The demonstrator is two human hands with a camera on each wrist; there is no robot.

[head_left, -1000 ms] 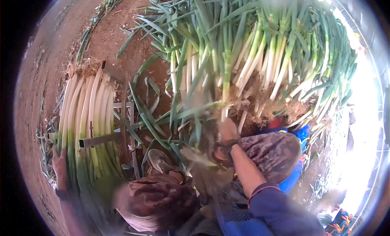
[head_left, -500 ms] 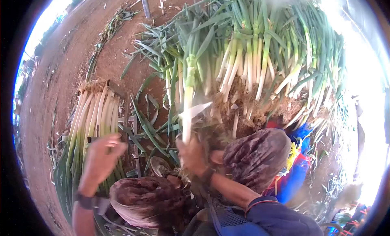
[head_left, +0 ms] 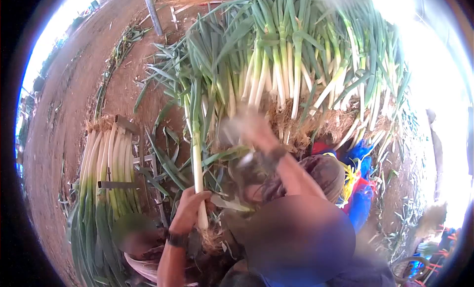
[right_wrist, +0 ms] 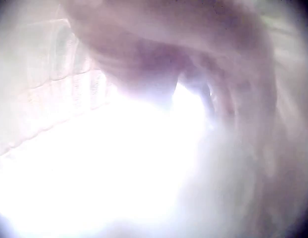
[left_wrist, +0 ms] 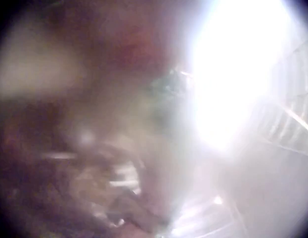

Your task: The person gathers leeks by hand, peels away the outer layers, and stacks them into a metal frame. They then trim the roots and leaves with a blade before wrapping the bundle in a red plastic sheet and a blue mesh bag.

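Note:
In the head view my left hand [head_left: 190,208] grips a single leek [head_left: 197,163] low on its white shaft. The leek stands nearly upright, its roots [head_left: 211,239] below the fist and its green leaves upward. My right hand [head_left: 257,131], blurred by motion, is raised near the roots of a large leek pile [head_left: 296,74]. A greyish smear shows beside its fingers; I cannot tell whether it holds something. The right wrist view shows bent fingers [right_wrist: 223,54] against glare. The left wrist view is mostly blurred.
At left, a bundle of leeks [head_left: 106,163] lies in a metal frame [head_left: 118,184], roots away from me. Loose green leaves [head_left: 170,158] litter the soil between bundle and pile. My knee [head_left: 321,176] and some blue and red material [head_left: 358,188] with yellow strands are at right.
The leek was in my right hand; now my left hand grips it, further left. My left hand came over from the bundle. My right hand has let go and moved up toward the pile.

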